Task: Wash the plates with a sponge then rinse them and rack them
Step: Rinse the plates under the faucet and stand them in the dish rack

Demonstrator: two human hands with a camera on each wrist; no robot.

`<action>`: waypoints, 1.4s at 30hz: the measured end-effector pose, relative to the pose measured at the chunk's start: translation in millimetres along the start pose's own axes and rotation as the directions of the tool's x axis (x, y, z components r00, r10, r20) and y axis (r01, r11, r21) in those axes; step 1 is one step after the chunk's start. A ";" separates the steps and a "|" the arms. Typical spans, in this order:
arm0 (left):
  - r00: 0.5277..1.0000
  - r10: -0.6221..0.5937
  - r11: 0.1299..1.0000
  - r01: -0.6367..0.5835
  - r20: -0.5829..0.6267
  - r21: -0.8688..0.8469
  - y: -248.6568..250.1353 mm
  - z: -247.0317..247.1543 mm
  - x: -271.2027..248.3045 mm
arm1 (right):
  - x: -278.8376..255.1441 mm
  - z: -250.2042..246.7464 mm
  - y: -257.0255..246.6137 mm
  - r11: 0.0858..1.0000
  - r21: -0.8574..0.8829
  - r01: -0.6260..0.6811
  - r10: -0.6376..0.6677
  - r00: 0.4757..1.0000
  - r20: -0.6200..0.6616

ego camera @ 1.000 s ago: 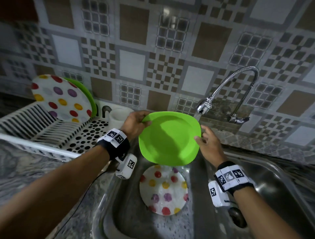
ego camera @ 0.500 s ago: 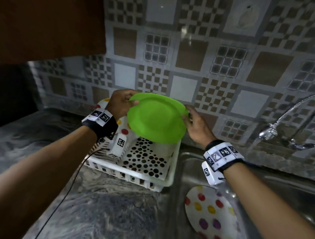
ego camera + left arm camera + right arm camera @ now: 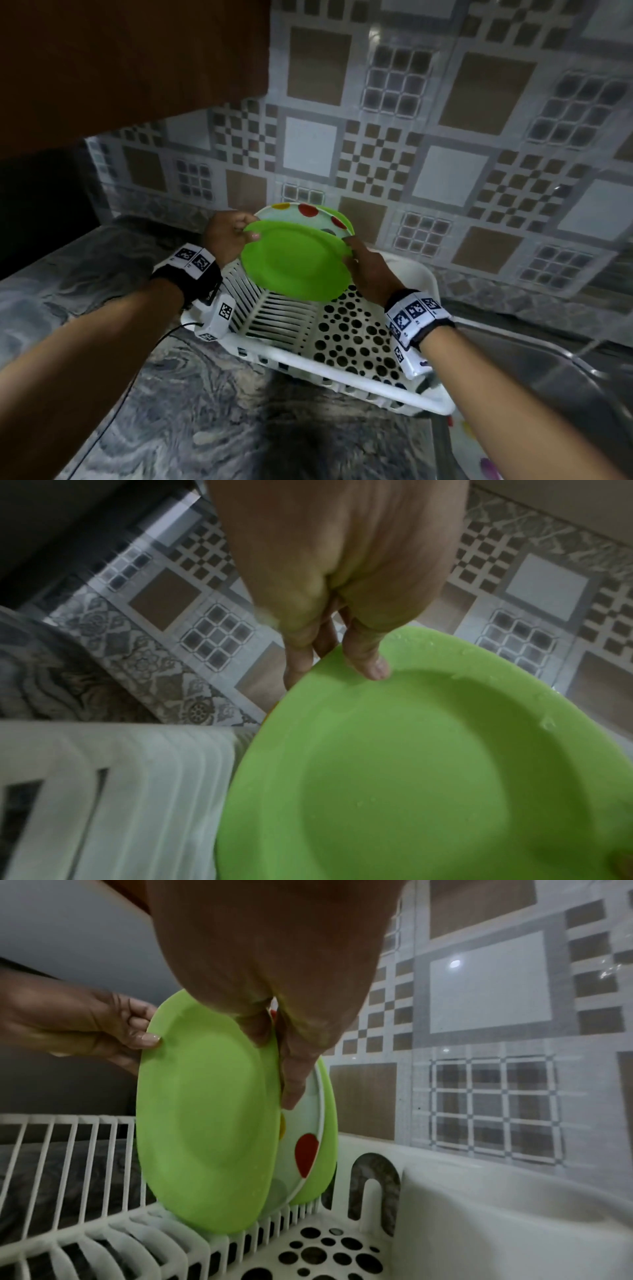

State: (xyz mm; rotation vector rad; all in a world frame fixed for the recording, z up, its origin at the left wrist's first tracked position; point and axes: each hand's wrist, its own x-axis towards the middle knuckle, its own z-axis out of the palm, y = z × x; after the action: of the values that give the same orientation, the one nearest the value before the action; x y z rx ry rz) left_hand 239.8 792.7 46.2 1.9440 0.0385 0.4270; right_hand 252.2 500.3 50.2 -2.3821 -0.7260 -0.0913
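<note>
A wet green plate [image 3: 294, 262] [image 3: 428, 764] [image 3: 205, 1110] stands on edge with its lower rim in the slots of the white dish rack [image 3: 342, 373] [image 3: 143, 1240]. My left hand [image 3: 227, 236] [image 3: 342, 569] pinches its left rim, thumb on the face. My right hand [image 3: 368, 269] [image 3: 274, 969] pinches its right rim, fingers behind it. Behind it in the rack stand a white plate with coloured dots [image 3: 305, 214] [image 3: 304, 1150] and another green plate [image 3: 329, 1139].
The rack sits on a grey marbled counter [image 3: 171, 411] against the tiled wall [image 3: 445, 171]. The steel sink [image 3: 548, 356] lies to the right, with a dotted plate [image 3: 479, 459] at its bottom. A brown cupboard [image 3: 120, 68] hangs at upper left.
Both hands carried the green plate from under the tap leftward to the rack and lowered it into the slots in front of the dotted plate. My view turned left; the tap left the frame.
</note>
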 end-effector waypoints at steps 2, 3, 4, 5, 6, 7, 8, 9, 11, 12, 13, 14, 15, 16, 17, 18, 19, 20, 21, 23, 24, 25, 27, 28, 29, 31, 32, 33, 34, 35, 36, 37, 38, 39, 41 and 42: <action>0.999 -0.023 1.000 0.023 0.031 0.005 -9.9 -2.8 2.8 | 4.9 10.6 1.6 0.999 -0.054 0.002 -0.002 1.000 0.008; 0.998 -0.026 1.000 0.025 0.052 0.011 -15.0 -3.8 5.1 | 7.1 13.5 3.8 0.997 -0.071 -0.002 0.003 1.000 0.010; 0.997 -0.023 0.999 0.021 0.075 0.028 -15.7 -4.8 6.2 | 9.3 14.4 4.3 0.998 -0.067 -0.014 0.015 1.000 0.011; 0.995 -0.015 0.999 0.010 0.099 0.052 -16.5 -5.2 8.4 | 10.9 14.0 3.8 0.998 -0.052 -0.023 0.023 1.000 0.009; 0.994 -0.016 0.997 0.008 0.109 0.075 -13.2 -5.8 8.1 | 11.4 11.2 -0.2 0.999 -0.028 -0.032 0.032 0.999 0.007; 0.993 -0.021 0.998 0.015 0.113 0.057 -12.2 -5.1 9.0 | 12.1 8.9 -2.0 0.999 0.001 -0.041 0.041 0.999 0.006; 0.993 -0.029 0.999 0.023 0.114 0.048 -11.7 -5.3 8.7 | 12.6 6.7 -3.0 0.999 0.027 -0.047 0.047 0.999 0.007; 0.994 -0.024 0.998 0.018 0.110 0.054 -8.8 -5.7 6.9 | 12.6 4.4 -4.2 0.998 0.049 -0.043 0.043 0.999 0.008; 0.993 0.003 1.000 -0.005 0.115 0.010 -8.9 -9.2 4.0 | 11.2 0.4 -5.5 0.997 0.069 -0.040 0.039 0.999 0.019; 0.993 -0.006 0.999 0.010 0.114 -0.040 -2.1 -10.7 0.1 | 9.9 -1.2 -5.3 0.997 0.072 -0.033 0.032 0.999 0.021; 0.995 -0.023 0.998 0.029 0.099 -0.058 -0.5 -12.7 0.0 | 9.0 -3.0 -4.3 0.997 0.070 -0.031 0.030 0.999 0.022; 0.997 -0.020 1.000 0.021 0.071 -0.019 8.6 -14.5 -3.2 | 8.2 -5.7 -3.4 0.997 0.066 -0.047 0.045 0.999 0.026; 1.000 0.002 0.999 -0.003 0.017 0.047 15.9 -16.1 -4.7 | 7.4 -8.6 -2.3 0.993 0.086 -0.082 0.079 0.996 0.034; 0.997 0.055 0.993 -0.050 -0.050 0.103 25.9 -16.9 -7.9 | 5.8 -12.8 -2.6 0.985 0.127 -0.120 0.116 0.992 0.042; 0.987 0.117 0.990 -0.107 -0.114 0.094 35.1 -16.4 -9.8 | 4.5 -17.4 -1.3 0.979 0.150 -0.139 0.134 0.990 0.044; 0.973 0.166 0.985 -0.155 -0.161 0.077 47.7 -14.0 -13.4 | 1.3 -24.1 -1.0 0.980 0.139 -0.144 0.140 0.989 0.035; 0.963 0.203 0.978 -0.191 -0.180 0.082 61.0 -8.8 -16.3 | -3.4 -31.7 -0.2 0.983 0.112 -0.144 0.142 0.990 0.020; 0.959 0.227 0.972 -0.210 -0.172 0.109 74.5 -0.7 -19.4 | -10.4 -40.6 1.3 0.984 0.097 -0.148 0.149 0.989 0.006; 0.959 0.248 0.963 -0.228 -0.138 0.146 90.6 10.9 -23.1 | -18.5 -49.9 4.7 0.984 0.096 -0.151 0.152 0.988 -0.004; 0.959 0.281 0.945 -0.270 -0.038 0.186 119.2 41.3 -31.1 | -40.3 -71.2 13.9 0.984 0.084 -0.160 0.161 0.987 -0.012; 0.954 0.300 0.940 -0.297 0.005 0.169 132.7 60.3 -37.0 | -53.3 -83.1 21.4 0.983 0.061 -0.173 0.173 0.985 -0.008; 0.944 0.328 0.936 -0.330 0.039 0.124 142.6 82.3 -41.9 | -67.8 -96.2 29.8 0.982 0.038 -0.188 0.188 0.982 0.000; 0.916 0.388 0.920 -0.391 0.099 0.008 162.1 134.3 -54.8 | -98.8 -123.0 54.0 0.974 -0.011 -0.224 0.225 0.974 0.026; 0.909 0.396 0.918 -0.395 0.131 -0.039 173.8 162.2 -62.6 | -115.2 -136.5 68.6 0.968 -0.039 -0.249 0.251 0.967 0.041; 0.912 0.378 0.926 -0.373 0.157 -0.060 184.4 191.7 -71.3 | -132.4 -148.2 86.0 0.958 -0.055 -0.282 0.285 0.957 0.057; 0.931 0.318 0.948 -0.309 0.180 -0.078 200.1 244.9 -88.2 | -164.0 -167.1 120.0 0.930 -0.033 -0.367 0.369 0.924 0.097; 0.932 0.302 0.952 -0.283 0.199 -0.118 206.8 275.5 -99.1 | -182.2 -177.5 140.9 0.908 -0.031 -0.417 0.418 0.902 0.109; 0.931 0.286 0.955 -0.257 0.228 -0.148 211.1 303.8 -108.9 | -198.0 -186.5 160.8 0.892 -0.039 -0.450 0.452 0.885 0.115; 0.930 0.263 0.961 -0.228 0.255 -0.158 214.6 332.3 -119.5 | -213.4 -194.7 183.6 0.875 -0.059 -0.481 0.484 0.867 0.119; 0.932 0.229 0.970 -0.195 0.282 -0.143 213.3 361.1 -126.7 | -227.6 -200.4 207.8 0.861 -0.074 -0.503 0.508 0.853 0.120; 0.937 0.188 0.980 -0.158 0.296 -0.122 211.3 385.3 -134.5 | -240.1 -204.6 226.5 0.850 -0.075 -0.522 0.527 0.840 0.132; 0.943 0.144 0.989 -0.128 0.300 -0.072 207.3 408.0 -141.8 | -251.4 -206.2 247.2 0.836 -0.077 -0.543 0.548 0.823 0.149; 0.946 0.105 0.994 -0.106 0.308 -0.014 201.6 428.3 -148.6 | -261.2 -207.2 264.1 0.820 -0.080 -0.567 0.572 0.804 0.164; 0.943 0.064 0.996 -0.080 0.327 0.037 191.9 446.8 -153.8 | -269.5 -207.3 278.1 0.800 -0.074 -0.595 0.597 0.782 0.178; 0.933 -0.042 0.995 0.008 0.358 0.098 170.0 475.9 -164.5 | -282.5 -202.4 298.7 0.754 -0.027 -0.656 0.648 0.736 0.198; 0.922 -0.101 0.989 0.051 0.374 0.141 151.6 488.3 -168.8 | -287.6 -197.8 307.0 0.729 -0.001 -0.685 0.671 0.714 0.201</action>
State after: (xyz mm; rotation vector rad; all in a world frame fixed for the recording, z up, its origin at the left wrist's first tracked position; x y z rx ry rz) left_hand 209.0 260.9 -31.9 2.1146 -0.1118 -0.0120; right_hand 192.0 47.0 -33.3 -2.4518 0.1196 0.4749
